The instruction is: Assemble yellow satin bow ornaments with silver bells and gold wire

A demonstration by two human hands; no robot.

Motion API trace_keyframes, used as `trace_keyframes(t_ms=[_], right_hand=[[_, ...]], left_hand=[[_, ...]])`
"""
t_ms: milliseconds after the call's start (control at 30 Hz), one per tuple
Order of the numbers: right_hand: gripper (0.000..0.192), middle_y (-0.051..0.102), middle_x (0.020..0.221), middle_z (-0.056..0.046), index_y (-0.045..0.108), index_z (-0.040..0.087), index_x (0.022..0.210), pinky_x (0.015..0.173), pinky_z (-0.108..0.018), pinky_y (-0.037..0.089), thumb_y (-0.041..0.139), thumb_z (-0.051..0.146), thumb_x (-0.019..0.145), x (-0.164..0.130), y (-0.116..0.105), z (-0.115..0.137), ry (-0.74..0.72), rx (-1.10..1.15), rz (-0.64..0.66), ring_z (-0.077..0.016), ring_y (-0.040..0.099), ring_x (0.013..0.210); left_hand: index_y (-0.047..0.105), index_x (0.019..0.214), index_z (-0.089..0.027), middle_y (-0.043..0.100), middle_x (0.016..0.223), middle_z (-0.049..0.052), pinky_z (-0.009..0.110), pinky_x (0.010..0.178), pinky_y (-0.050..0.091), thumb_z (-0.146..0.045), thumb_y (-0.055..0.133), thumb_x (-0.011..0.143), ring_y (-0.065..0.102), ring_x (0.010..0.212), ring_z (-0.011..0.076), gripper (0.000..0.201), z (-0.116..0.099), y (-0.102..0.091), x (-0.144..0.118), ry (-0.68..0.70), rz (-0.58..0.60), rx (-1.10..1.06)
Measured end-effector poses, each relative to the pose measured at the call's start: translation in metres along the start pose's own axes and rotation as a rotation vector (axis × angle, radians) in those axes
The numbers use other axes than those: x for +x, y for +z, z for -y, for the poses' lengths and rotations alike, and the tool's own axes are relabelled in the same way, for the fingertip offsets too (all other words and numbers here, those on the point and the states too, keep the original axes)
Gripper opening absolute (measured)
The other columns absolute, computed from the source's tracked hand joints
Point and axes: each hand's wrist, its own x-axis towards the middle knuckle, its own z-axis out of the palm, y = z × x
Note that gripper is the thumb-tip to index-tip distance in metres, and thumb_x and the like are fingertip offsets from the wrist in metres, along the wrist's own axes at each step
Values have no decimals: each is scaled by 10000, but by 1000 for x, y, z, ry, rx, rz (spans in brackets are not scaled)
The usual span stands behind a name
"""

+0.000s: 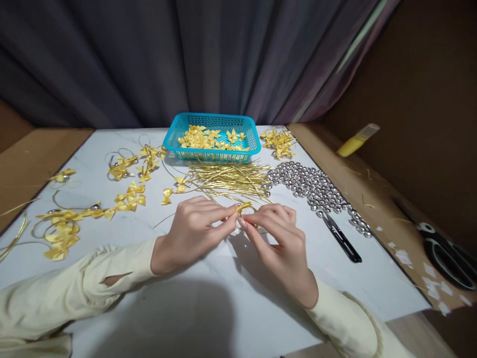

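Observation:
Between the fingertips of my left hand (199, 228) is a small yellow ribbon bow (244, 205), pinched at its left side. My right hand (278, 233) pinches a gold cord (241, 215) just below the bow, its thumb and forefinger closed. The fingers hide most of the cord and the bow's knot. Just beyond my hands lies a bundle of gold cords (231, 178). Two loose yellow bows (167, 196) rest near my left knuckles.
A blue basket (175, 144) of yellow bows stands at the back. Silver bells or beads (305, 184) are heaped right, beside black tweezers (343, 238). Finished-looking bows with cords (61, 233) lie left. Black-handled scissors (443, 253) and a yellow glue tube (357, 140) lie far right.

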Motion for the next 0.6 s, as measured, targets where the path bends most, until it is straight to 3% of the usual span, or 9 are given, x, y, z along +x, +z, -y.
trace_keyframes(t_ms=[400,600], right_hand=[[194,670,911,-71,628,176,951,754,-384,391,570,84,790,-5,-3,-8,-217,-216,-56,-220,549,866],[299,591,1010,-112,639,198,980,718,-391,470,513,14,780,-4,-5,-15,-212,-185,-150,-220,555,901]], left_hand=[[710,662,-184,725,626,20,254,504,471,-150,606,760,620,481,131,147,0,-4,6,-107,-93,10],[706,646,-176,716,594,17,248,482,468,-165,603,760,617,467,131,154,-1,-6,8,-123,-75,-7]])
